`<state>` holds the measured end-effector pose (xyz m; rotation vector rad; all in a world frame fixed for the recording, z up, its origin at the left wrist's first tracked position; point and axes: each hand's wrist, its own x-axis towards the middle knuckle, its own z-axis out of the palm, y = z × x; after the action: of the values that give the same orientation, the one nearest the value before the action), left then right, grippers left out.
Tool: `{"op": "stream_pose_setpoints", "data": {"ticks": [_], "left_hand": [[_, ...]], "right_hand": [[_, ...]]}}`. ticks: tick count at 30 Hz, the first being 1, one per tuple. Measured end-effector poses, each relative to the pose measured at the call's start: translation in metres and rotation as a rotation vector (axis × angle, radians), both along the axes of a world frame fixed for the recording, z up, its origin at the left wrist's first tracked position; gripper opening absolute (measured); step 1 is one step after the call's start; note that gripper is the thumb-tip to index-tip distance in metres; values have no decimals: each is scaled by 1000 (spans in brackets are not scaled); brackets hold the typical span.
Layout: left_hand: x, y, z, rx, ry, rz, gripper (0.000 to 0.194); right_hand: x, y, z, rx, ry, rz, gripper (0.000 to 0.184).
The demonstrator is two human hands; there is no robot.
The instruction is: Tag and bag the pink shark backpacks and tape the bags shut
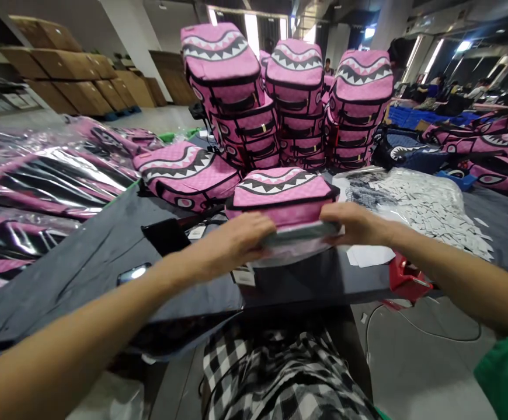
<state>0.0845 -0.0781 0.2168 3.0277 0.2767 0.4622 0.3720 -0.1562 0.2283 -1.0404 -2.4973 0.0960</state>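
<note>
A pink bag [284, 195] with a black-and-white shark-tooth band sits in front of me on the grey-covered table. Across its near side stretches a clear plastic bag [295, 248], smeared by motion. My left hand [245, 236] is closed on the plastic's left end, fingers curled over its edge. At the right end, my right hand [354, 224] pinches the same plastic by the pink bag's corner. White tags [244, 276] hang just below my left hand. Another pink shark-tooth bag [190, 175] lies to the left, with a black strap [165, 236] in front.
Stacked pink bags [295, 105] rise behind. Plastic-wrapped bags [52, 181] lie left, near a phone [134, 274]. On the right are a heap of white tags [433, 204], a red tape dispenser [407, 277] and more pink bags [494, 146]. Cartons [70, 64] stand far left.
</note>
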Motion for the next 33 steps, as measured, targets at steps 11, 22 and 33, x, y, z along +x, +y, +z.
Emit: {"op": "stream_pose_setpoints", "data": {"ticks": [11,22,33], "left_hand": [[21,6,85,231,-286,378,17],[-10,17,71,160,-279,183,12],[-35,4,50,203,-204,26,25]], "right_hand": [[-20,-4,81,127,174,-151,27],[-33,1,60,143,180,-159,28],[-38,-11,31,312,-61,-16,45]]}}
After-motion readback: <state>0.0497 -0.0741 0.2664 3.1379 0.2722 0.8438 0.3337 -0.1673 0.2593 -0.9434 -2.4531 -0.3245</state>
